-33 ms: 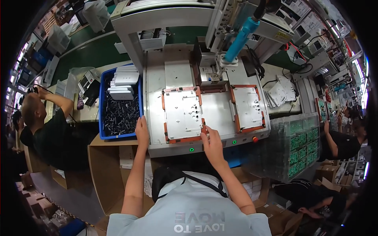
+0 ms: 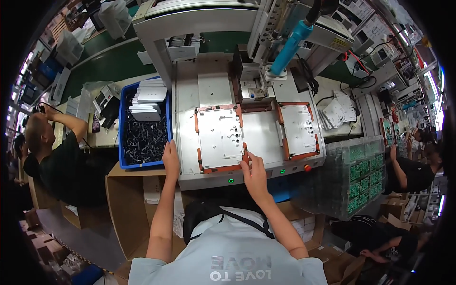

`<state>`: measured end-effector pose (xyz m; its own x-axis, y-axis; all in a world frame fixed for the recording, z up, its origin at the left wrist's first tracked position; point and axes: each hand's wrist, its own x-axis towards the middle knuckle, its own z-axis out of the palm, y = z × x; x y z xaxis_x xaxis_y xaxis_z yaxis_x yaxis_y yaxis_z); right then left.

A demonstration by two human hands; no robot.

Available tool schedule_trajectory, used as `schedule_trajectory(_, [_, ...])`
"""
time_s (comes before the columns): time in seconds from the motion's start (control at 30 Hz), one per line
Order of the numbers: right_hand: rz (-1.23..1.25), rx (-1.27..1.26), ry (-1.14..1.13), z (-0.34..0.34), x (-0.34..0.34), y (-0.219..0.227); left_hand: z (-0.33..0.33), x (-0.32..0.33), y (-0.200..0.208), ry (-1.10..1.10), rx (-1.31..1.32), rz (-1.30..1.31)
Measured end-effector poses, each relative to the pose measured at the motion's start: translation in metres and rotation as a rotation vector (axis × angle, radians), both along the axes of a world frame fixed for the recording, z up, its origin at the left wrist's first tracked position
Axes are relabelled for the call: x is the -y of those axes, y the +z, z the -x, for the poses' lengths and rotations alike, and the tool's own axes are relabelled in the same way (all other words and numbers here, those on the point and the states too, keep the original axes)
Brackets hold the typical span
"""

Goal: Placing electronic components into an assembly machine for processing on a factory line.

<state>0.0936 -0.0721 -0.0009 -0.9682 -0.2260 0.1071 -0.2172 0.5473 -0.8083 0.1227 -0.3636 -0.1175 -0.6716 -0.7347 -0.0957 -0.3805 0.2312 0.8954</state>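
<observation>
My left hand (image 2: pixel 171 160) rests at the left front edge of the machine table, beside the rim of a blue bin (image 2: pixel 142 166). Its fingers point upward, loosely extended, with nothing visible in them. My right hand (image 2: pixel 255 176) is at the lower right corner of the left fixture, a red-brown frame (image 2: pixel 223 168) around a white panel (image 2: pixel 218 137). The fingers there are slightly bent and apart, touching or just over the frame's corner, and hold nothing I can see. Farther right lies a second white panel (image 2: pixel 299 130) in a similar frame (image 2: pixel 306 155).
Above the table hangs a blue cylindrical screwdriver head (image 2: pixel 289 50) on a gantry. White panels (image 2: pixel 148 97) lie over small dark parts (image 2: pixel 142 142) in the bin. Stacked clear trays of green boards (image 2: pixel 365 175) stand right, near a red button (image 2: pixel 307 168). A co-worker (image 2: pixel 61 152) sits left.
</observation>
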Motion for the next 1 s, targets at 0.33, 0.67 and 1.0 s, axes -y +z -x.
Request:
schedule_trajectory(0.33, [-0.584, 0.06, 0.059, 0.067, 0.023, 0.033, -0.006, -0.002, 0.012, -0.015, 0.021, 0.007])
schedule_trajectory(0.67, [-0.374, -0.041, -0.036, 0.143, 0.061, -0.011, -0.005, -0.004, 0.008, -0.006, 0.001, -0.004])
schedule_trajectory(1.0, [-0.066, -0.29, -0.235, 0.051, 0.068, 0.014, 0.001, 0.0, 0.009, -0.037, -0.041, -0.168])
